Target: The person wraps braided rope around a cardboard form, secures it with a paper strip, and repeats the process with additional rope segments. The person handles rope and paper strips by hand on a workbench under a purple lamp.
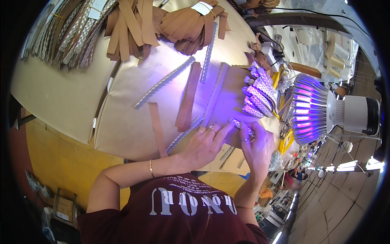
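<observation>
My left hand [203, 145], with rings on its fingers, reaches in from the left and pinches a short braided strap [235, 121] in its fingertips. My right hand [258, 145] is closed on the same strap from the other side. Fingers cover most of the strap, so its full length is hidden. Beneath the hands lies a brown board or panel [227, 95]. Just beyond them, several folded braided straps [260, 95] are piled on it under violet light. A loose braided strip [185, 133] runs close to my left hand.
Flat brown strips [188, 99] and another braided strip [164, 83] lie on the table [122, 118]. Bundles of brown strips [132, 28] and braided cords [77, 36] sit at the far left. A finned lamp [308, 110] stands to the right, near a yellow-handled tool [287, 142].
</observation>
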